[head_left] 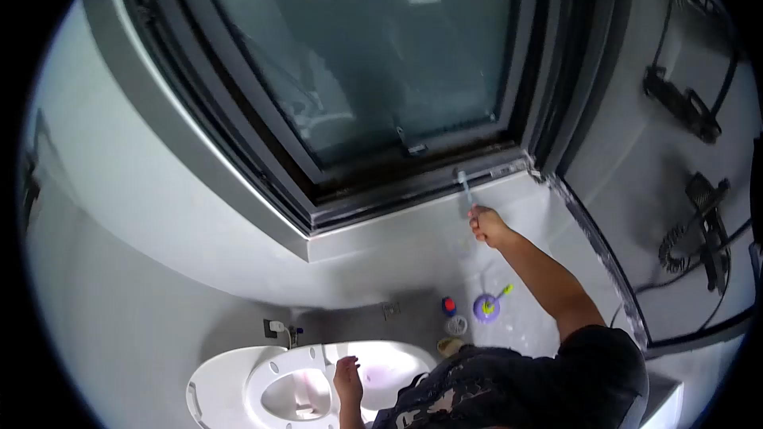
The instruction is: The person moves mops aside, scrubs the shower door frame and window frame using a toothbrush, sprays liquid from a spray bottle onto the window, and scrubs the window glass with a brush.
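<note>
My right hand (489, 226) is stretched out to the window sill, its fingers closed around the handle of a pale toothbrush (466, 187). The brush head meets the lower track of the dark window frame (397, 188), close to its right corner. Low in the view, my left hand (348, 380) hangs over the white toilet (389, 355), fingers loosely bent and nothing visible in them. Whether it touches the toilet I cannot tell.
A purple basin-like item with a green handle (486, 309), a red-and-blue item (449, 306) and a white round drain-like piece (455, 325) are on the floor. A raised toilet lid (226, 385) is at lower left. Black shower fittings (707, 230) hang on the right.
</note>
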